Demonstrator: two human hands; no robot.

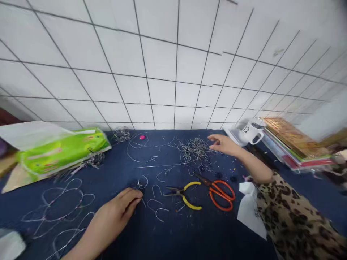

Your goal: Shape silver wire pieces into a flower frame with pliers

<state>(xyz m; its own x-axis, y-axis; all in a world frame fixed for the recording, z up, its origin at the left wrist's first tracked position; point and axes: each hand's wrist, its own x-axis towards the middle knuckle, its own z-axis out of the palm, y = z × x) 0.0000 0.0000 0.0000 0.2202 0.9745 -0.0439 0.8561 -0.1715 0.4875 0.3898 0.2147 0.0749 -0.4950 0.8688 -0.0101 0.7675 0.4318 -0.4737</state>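
Where the right hand (225, 144) reaches forward from a leopard-print sleeve (292, 216), its fingers are loosely spread and hold nothing. The fingertips sit at the right edge of a tangled pile of wire pieces (194, 150), touching it or just short of it; blur prevents telling which. The left hand (116, 213) lies palm down on the dark blue cloth (189, 238), fingers straight and together, with nothing gripped. Just ahead of its fingertips lie several small bent wire hooks (157, 209). Past those hooks, to the right of the left hand, rest yellow-handled pliers (187, 195). Beside them are orange-handled scissors (221, 193). Both tools are nearer the person than the right wrist. Large wire loops (59, 202) lie to the left of the left hand, and a green package (63, 151) sits farther off on that side. A white mug (252, 131) stands just to the right of the right hand, next to a stack of flat boards (295, 144).
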